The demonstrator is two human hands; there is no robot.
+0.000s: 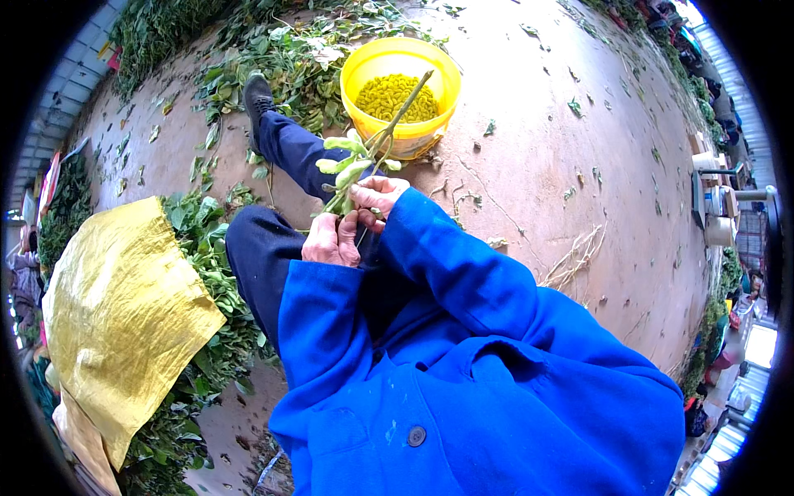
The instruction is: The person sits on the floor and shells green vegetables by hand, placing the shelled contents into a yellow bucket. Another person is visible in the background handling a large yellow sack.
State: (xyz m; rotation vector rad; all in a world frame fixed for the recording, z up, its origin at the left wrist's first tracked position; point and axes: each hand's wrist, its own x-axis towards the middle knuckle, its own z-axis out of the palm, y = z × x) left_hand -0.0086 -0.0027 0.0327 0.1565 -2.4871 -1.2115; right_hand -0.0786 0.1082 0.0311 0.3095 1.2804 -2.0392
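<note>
My left hand (330, 240) and my right hand (379, 197) meet over my lap, both gripping a soybean stalk (403, 110). Plump green pods (347, 162) hang in a cluster from the stalk just beyond my fingers. The bare, cut end of the stem points up and away, overlapping the near side of a yellow plastic bucket (451, 93). Loose shelled green beans (397, 98) cover the bottom of that bucket, which stands on the floor past my hands. My fingertips partly hide one another and the leafy end of the stalk.
A yellow woven sack (130, 310) lies over heaped leafy plants (208, 273) at my left. More cut foliage (273, 62) is strewn beyond my outstretched shoe (257, 96). Dry stems (577, 257) and scattered leaves lie on the concrete floor (620, 155). People sit along the far right edge.
</note>
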